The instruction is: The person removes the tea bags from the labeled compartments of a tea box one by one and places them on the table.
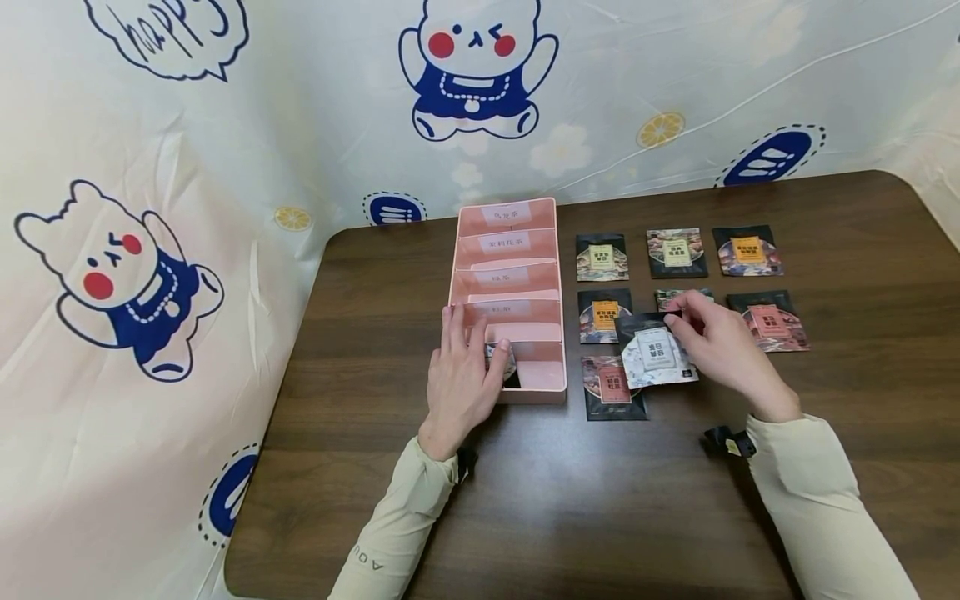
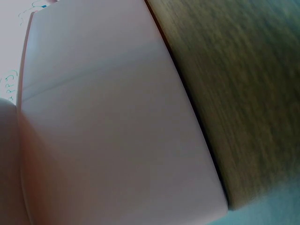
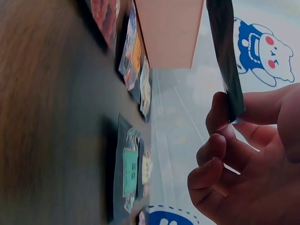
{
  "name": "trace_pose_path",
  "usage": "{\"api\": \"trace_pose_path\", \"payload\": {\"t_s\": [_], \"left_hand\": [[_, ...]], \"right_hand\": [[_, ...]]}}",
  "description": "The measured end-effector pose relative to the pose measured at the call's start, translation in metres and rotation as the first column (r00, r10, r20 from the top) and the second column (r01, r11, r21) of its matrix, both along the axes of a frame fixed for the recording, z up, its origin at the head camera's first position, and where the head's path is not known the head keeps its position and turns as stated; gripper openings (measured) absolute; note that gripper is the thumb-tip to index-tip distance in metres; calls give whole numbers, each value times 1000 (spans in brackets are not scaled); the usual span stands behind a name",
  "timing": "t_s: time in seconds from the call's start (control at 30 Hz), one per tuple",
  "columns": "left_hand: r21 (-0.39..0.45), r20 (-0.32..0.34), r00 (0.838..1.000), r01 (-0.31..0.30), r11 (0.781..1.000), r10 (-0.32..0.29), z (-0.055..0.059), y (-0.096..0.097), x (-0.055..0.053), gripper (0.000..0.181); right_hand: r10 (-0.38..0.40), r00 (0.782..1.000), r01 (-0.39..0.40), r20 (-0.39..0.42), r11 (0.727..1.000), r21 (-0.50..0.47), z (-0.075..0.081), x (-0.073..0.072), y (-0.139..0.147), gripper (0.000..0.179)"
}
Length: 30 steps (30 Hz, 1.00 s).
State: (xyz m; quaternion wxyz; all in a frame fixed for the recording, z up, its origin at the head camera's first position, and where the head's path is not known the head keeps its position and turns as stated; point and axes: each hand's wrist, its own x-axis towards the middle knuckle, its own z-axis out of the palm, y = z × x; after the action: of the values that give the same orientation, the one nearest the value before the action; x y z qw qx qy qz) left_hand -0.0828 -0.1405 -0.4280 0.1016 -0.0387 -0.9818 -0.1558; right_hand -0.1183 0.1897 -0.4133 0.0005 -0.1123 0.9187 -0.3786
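My right hand (image 1: 718, 348) pinches a black-and-silver tea sachet (image 1: 658, 357) by its upper right corner, between thumb and fingers. The sachet is raised over the packets on the table; in the right wrist view the same sachet (image 3: 224, 51) appears almost edge-on. My left hand (image 1: 461, 371) rests on the front left of a pink divided box (image 1: 564, 362), its fingers extended over the rim. Under its thumb, a dark sachet (image 1: 512, 371) lies partly hidden in the front compartment. The box's pink outer wall (image 2: 112, 122) fills most of the left wrist view.
Right of the box, several tea sachets lie in rows: a yellow-labelled one (image 1: 602, 257), an orange-labelled one (image 1: 747, 250), a red-labelled one (image 1: 768, 321) and another red-labelled one (image 1: 611, 392). A green one (image 1: 663, 297) is mostly covered. Printed cloth (image 1: 337, 108) hangs behind the wooden table (image 1: 360, 333).
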Motion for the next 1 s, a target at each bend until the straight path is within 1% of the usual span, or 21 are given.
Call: {"api": "trace_pose_path", "payload": {"t_s": [0.27,0.63,0.87,1.0], "left_hand": [[-2,4,1000,5,1000,-5,-1,-1,0,62],[-8,-4,1000,4,1000,-4,-1,-1,1,62],[-14,-36,999,2,1000,-3,-2,0,0,60],[-17,-33,999,1,1000,-2,-1,0,0,60]], "right_hand": [[4,1000,-4,16,1000,18,-4,3,12,14],[27,997,-28,67,999,23,-9,6,27,16],[43,998,-45,56,999,30,-11,7,35,14],[48,998,-51,51,998,44,-12,8,39,12]]}}
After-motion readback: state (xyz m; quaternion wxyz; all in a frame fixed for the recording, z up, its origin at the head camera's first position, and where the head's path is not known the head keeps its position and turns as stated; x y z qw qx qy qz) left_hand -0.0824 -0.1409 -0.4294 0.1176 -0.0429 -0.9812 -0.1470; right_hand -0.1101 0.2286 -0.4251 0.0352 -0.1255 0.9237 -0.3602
